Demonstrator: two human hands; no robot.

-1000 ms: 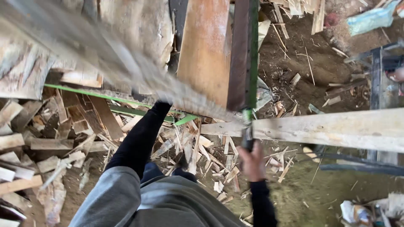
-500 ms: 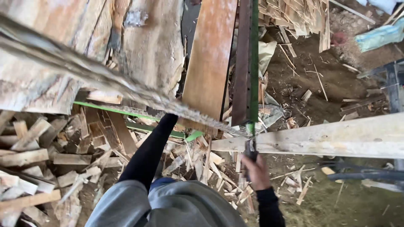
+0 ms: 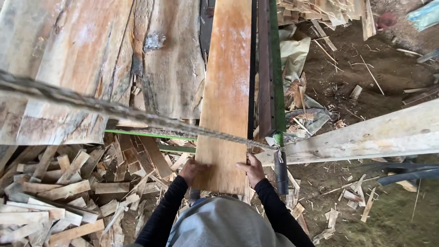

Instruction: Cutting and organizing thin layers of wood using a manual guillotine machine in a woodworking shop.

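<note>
A long reddish-brown wooden plank (image 3: 226, 91) runs away from me down the middle of the view. My left hand (image 3: 191, 170) grips its near left edge, and my right hand (image 3: 252, 169) grips its near right edge. Both arms wear black sleeves. A taut twisted rope (image 3: 114, 110) crosses over the plank from the upper left to a green metal rail (image 3: 275, 68) on the right. Part of my grey top hides the plank's near end.
Wide rough slabs (image 3: 68, 59) lie to the left of the plank. A heap of cut wood scraps (image 3: 59, 192) covers the ground at lower left. A pale beam (image 3: 366, 137) crosses at right above dirt strewn with offcuts and sacking (image 3: 297, 50).
My left arm has pulled back from under the rope and my right hand has left the rail's end; both hands now hold the plank's near end. The view has tilted toward the slabs.
</note>
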